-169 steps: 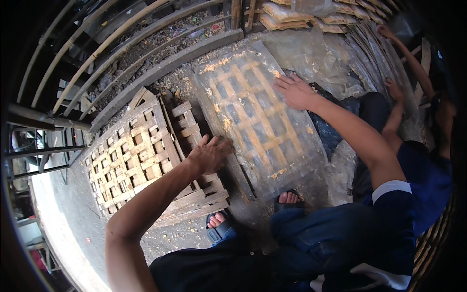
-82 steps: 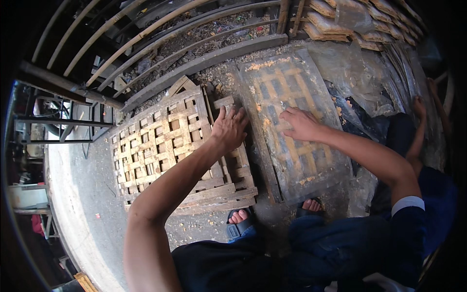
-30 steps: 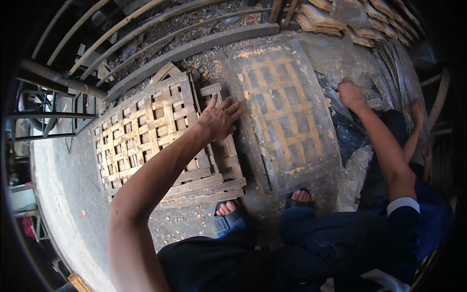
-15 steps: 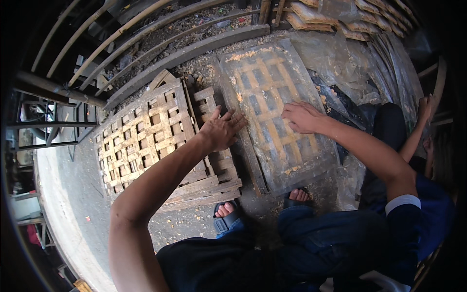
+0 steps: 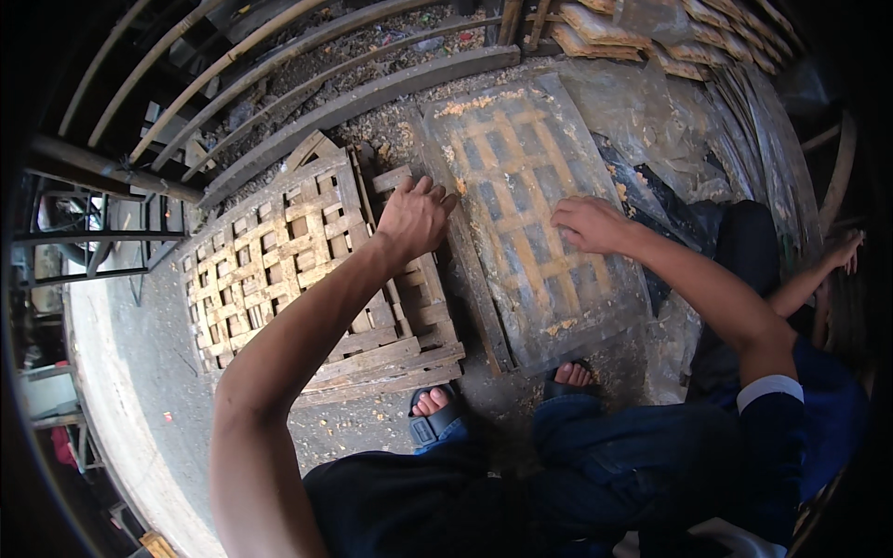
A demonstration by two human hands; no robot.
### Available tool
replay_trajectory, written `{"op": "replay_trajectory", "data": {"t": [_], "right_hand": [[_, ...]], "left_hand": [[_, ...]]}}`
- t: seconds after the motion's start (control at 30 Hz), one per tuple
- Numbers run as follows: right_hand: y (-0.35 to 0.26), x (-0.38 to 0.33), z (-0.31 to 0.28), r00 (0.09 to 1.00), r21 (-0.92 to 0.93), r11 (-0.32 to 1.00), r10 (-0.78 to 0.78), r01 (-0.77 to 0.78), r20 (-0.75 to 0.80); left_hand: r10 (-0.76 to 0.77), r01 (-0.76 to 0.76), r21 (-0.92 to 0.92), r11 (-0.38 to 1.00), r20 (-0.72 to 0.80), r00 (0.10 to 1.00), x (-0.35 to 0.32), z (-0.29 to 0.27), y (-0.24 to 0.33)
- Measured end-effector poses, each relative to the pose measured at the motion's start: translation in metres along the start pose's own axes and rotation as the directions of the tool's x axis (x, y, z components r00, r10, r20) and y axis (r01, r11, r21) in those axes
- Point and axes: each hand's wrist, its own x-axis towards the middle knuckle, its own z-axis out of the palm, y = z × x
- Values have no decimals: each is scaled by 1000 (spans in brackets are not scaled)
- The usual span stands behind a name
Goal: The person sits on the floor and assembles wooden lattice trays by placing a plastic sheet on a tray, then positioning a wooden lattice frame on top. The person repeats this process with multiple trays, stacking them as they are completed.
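A clear plastic sheet (image 5: 521,321), dotted with orange crumbs, covers a woven slat rack (image 5: 544,272) in front of me. Over the sheet's right half is my right hand (image 5: 593,225), its fingers bent together; whether they pinch the plastic is hidden. My left hand (image 5: 416,216) is by the sheet's left edge, above the right side of a stack of woven bamboo racks (image 5: 288,260). Its fingers are curled in, and anything inside them is out of sight. Both palms face down.
Filled trays of pale orange pieces (image 5: 595,33) are stacked at the far right. Loose plastic (image 5: 651,121) lies beside the covered rack. A wooden beam (image 5: 363,102) and bamboo rails run along the far left. Another person's hand (image 5: 845,251) shows at right.
My left hand has drawn its spread fingers in and moved slightly left. My right hand has shifted a little to the right. The other person's hand has moved outward and down.
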Motion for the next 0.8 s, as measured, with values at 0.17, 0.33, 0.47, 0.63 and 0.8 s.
{"op": "replay_trajectory", "data": {"t": [0.17, 0.33, 0.47, 0.63, 0.8], "right_hand": [[4, 4, -1, 999, 9, 1000, -27, 27, -26], [3, 14, -1, 997, 29, 998, -53, 55, -54], [7, 25, 2, 995, 63, 995, -67, 72, -81], [11, 31, 4, 996, 88, 995, -31, 38, -86], [18, 27, 8, 993, 123, 992, -17, 32, -119]], "left_hand": [[-64, 64, 8, 998, -28, 998, 19, 2, -13], [-67, 66, -28, 997, -27, 997, 31, 15, -18], [-60, 60, -21, 998, -27, 998, 45, 23, -16], [-48, 48, -39, 998, -19, 999, 62, 37, -17], [-29, 30, -44, 999, 12, 1000, 71, 50, -18]]}}
